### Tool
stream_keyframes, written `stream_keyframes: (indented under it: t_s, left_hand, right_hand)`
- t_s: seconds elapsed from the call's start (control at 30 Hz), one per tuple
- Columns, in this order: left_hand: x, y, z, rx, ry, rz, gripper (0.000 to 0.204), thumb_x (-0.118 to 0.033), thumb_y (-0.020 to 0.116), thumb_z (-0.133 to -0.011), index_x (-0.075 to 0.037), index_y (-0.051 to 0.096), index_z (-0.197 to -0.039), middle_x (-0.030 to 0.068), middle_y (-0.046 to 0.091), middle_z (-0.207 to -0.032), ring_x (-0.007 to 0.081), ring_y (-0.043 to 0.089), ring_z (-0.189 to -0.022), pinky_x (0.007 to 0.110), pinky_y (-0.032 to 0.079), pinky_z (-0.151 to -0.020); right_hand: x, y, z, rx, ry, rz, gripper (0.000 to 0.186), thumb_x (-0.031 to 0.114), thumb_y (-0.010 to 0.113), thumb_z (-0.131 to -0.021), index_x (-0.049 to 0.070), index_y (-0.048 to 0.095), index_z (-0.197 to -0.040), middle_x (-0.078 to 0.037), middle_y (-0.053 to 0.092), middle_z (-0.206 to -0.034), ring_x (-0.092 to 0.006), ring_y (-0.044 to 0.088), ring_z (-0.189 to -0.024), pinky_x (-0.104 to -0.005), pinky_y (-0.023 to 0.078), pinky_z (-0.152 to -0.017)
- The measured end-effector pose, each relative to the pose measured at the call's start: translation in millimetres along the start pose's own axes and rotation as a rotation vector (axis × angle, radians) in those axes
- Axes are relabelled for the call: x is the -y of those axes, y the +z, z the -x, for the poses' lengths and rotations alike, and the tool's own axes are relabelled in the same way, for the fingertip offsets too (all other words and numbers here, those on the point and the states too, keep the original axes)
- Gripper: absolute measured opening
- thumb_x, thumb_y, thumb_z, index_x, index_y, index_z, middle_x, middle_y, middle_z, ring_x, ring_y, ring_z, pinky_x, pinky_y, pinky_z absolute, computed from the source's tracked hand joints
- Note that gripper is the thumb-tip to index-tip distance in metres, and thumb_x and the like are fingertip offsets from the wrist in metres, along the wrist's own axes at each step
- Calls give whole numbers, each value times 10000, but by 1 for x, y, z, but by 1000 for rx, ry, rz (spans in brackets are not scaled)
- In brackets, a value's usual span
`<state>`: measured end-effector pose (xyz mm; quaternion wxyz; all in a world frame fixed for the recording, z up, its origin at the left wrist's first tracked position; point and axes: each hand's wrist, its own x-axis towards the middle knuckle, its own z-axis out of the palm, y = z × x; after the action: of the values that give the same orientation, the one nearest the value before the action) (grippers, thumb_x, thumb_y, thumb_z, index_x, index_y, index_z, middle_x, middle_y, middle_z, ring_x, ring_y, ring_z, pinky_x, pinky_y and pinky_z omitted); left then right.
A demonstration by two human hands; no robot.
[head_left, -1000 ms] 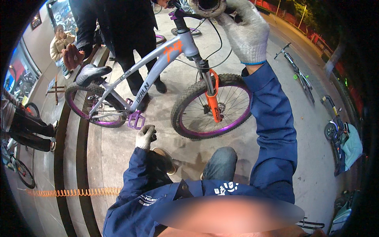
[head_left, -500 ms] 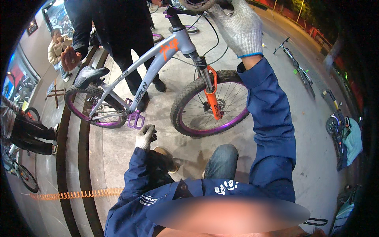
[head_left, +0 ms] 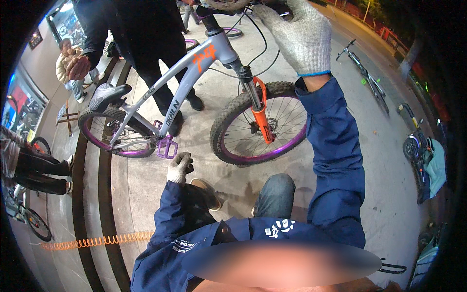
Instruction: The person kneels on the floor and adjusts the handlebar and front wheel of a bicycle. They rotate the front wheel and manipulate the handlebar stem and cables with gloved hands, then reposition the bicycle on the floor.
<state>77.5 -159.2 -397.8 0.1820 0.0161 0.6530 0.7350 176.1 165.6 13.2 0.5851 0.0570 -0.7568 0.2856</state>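
Note:
A grey mountain bike (head_left: 182, 95) with an orange fork (head_left: 261, 124) and purple rims stands in front of me, its front wheel (head_left: 219, 146) to the right. My right hand (head_left: 306, 41), in a white knit glove, is raised at the top edge, closed around the handlebar (head_left: 228, 7); its fingertips are partly hidden. My left hand (head_left: 180, 168), in a glove with grey fingertips, hangs by my knee. Its fingers are curled, with nothing visible in them. Just above that hand is the purple pedal (head_left: 167, 147), apart from it.
A person in dark clothes (head_left: 141, 29) stands behind the bike, one bare hand (head_left: 78, 67) held out over the saddle (head_left: 109, 95). Steps (head_left: 104, 190) and an orange coiled hose (head_left: 97, 241) lie left. Another bike (head_left: 367, 78) and a scooter (head_left: 413, 143) are at right.
My right hand has shifted slightly right, and the handlebar area appears a little higher in view. My left hand keeps its place. The standing person's outstretched hand has moved slightly left.

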Motion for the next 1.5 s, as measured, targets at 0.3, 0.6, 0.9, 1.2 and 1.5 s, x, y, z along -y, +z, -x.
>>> stream_keyframes:
  t_s: [0.3,0.6,0.9,1.2,1.5]
  left_hand:
    - [2,-2,1,28,-4,-19,303,-298,677,-1008,-60,673,-1195,30,678,-918,118,635,-739,294,560,-670]
    - [4,-1,-1,23,-18,-22,290,-300,682,-1006,-72,676,-1186,33,682,-926,128,639,-738,300,560,-676]
    - [2,-3,-2,50,-31,15,305,-299,717,-982,-62,682,-1170,52,679,-939,125,614,-727,290,547,-671]
    - [-3,-1,1,32,-58,10,311,-295,712,-980,-53,679,-1173,60,676,-936,130,615,-733,298,553,-676]
    - [0,2,-8,47,-46,-3,328,-293,711,-984,-40,668,-1188,48,682,-938,128,630,-736,293,560,-674]
  right_hand:
    - [5,0,-1,10,62,94,215,174,788,-878,5,743,-1004,-170,765,-918,-255,757,-832,-353,584,-757]
    - [1,1,2,-96,-248,289,206,126,808,-799,48,744,-979,-136,730,-939,-306,729,-868,-377,579,-763]
    - [-7,-14,-19,161,-110,103,210,136,797,-828,62,731,-1012,-140,748,-965,-309,739,-910,-372,586,-821]
    - [28,-49,-54,614,35,543,388,279,674,-929,-47,683,-1138,-198,763,-977,-306,751,-940,-387,578,-849]
    - [47,-40,-60,647,-8,458,409,248,667,-932,-57,684,-1204,-197,767,-998,-253,757,-872,-365,583,-830]
